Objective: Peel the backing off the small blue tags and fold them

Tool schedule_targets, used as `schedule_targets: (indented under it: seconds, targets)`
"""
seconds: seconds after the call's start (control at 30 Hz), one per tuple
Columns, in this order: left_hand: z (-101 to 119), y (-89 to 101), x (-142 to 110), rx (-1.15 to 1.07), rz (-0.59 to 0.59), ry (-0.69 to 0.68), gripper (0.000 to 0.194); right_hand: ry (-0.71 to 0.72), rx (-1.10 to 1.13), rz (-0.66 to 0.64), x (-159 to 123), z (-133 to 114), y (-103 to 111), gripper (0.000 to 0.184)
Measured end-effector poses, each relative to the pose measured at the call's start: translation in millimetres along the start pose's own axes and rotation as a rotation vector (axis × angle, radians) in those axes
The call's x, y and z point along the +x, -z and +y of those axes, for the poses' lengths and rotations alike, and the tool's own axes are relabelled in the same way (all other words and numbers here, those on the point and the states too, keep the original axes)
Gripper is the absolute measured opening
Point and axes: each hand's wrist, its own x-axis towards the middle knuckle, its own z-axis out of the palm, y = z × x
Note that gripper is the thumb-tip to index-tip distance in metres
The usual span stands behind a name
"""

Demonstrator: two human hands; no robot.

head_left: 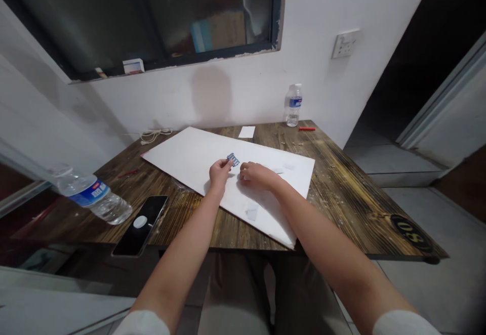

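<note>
A white board (197,153) is being carried by the wooden tabletop (341,203). Above it, a small blue-and-white strip (233,160) is being pinched by the left hand (219,174); the curled right hand (255,175) is being held just beside, its grip unclear.

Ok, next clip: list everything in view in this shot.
wooden table: 1, dark brown, under everything listed below
white board: 1, white, flat on table
blue-and-white strip: 1, blue and white, above board
water bottles: 2, clear, far edge upright, near left lying
phone: 1, black, near left edge
red pens: 2, red, far right, left
paper slip: 1, white, far edge
cable: 1, white, far left
wall socket: 1, white, wall
small box: 1, white, window ledge
left hand: 1, pinching strip
right hand: 1, on board
</note>
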Motion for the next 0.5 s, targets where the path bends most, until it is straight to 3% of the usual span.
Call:
schedule_targets:
  seconds: [0.2, 0.37, 0.5]
  targets:
    - [0.9, -0.6, -0.8, -0.008, -0.001, 0.001, 0.032, 0.0, -0.069, -0.037, 3.9, 0.7, -2.4, 0.016]
    - [-0.8, 0.1, 0.9, 0.006, -0.003, -0.014, 0.029, -0.012, -0.024, -0.003, 4.3, 2.4, -6.3, 0.032]
    - [-1.6, -0.3, 1.5, 0.002, -0.004, -0.009, 0.03, -0.023, -0.016, 0.005, 4.0, 2.4, -7.3, 0.035]
